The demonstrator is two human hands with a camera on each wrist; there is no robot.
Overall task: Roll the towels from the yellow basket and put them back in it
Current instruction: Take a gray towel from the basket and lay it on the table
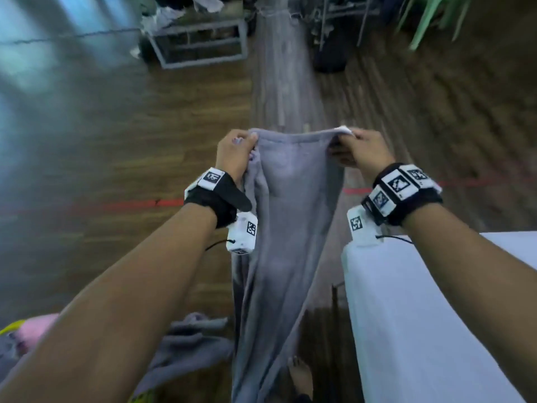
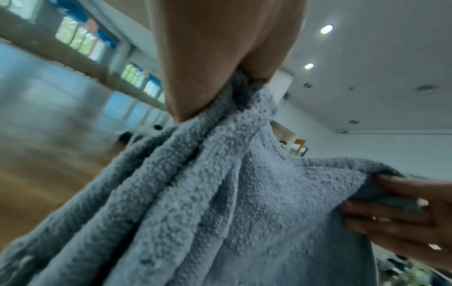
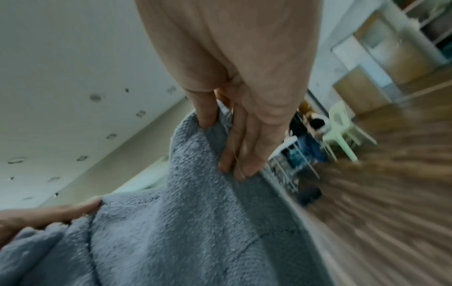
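A long grey towel (image 1: 287, 222) hangs in the air in front of me, held up by its top edge. My left hand (image 1: 236, 152) pinches the top left corner and my right hand (image 1: 359, 148) pinches the top right corner. The left wrist view shows the towel (image 2: 220, 193) bunched in folds under my left hand (image 2: 208, 81), with the fingers (image 2: 391, 209) of my right hand at the right. In the right wrist view my right hand (image 3: 232, 116) grips the towel (image 3: 195, 222). The yellow basket (image 1: 8, 328) shows at the lower left with a pink towel (image 1: 37, 330) in it.
A white table (image 1: 436, 315) stands at the lower right, close to the hanging towel. Another grey towel (image 1: 189, 341) lies heaped at the lower left. My bare foot (image 1: 300, 373) is on the wooden floor. A metal frame (image 1: 200, 43) and green chairs (image 1: 433, 18) stand far off.
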